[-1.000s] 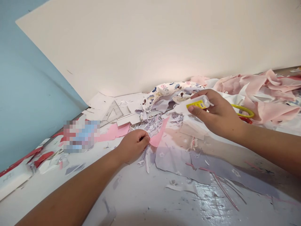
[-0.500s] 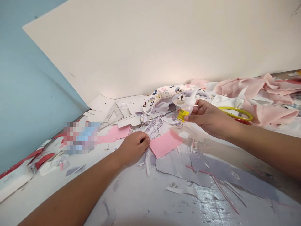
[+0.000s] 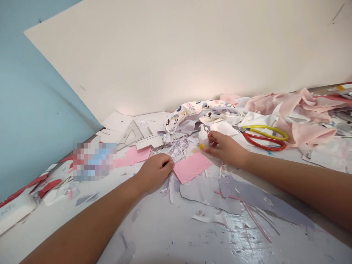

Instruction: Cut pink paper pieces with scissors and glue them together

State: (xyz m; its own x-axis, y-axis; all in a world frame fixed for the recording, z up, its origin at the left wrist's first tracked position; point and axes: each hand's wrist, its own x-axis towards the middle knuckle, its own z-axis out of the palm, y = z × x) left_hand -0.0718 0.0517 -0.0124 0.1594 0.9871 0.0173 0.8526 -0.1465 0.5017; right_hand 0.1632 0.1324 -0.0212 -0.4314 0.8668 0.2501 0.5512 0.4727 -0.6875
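Observation:
My left hand is closed, its thumb and fingers pinching the left corner of a pink sparkly rectangle. Just beyond the rectangle's upper right edge, my right hand has thumb and fingers round the right side of a small white glue bottle. The bottle stands upright, nozzle up, a bit of its yellow label showing low down. Shredded paper strips lie behind the rectangle, and a grey-lilac sheet is in front of it.
Scissors with yellow and red handles rest right of the bottle. Floral fabric and pink cloth are heaped at the back against a large pale board. A clear set square lies at back left; thin pink strips lie in front.
My right hand has moved left and down with the glue bottle, which has gone from tilted in the air to upright. The scissors show more fully. My left hand has stayed at the pink corner.

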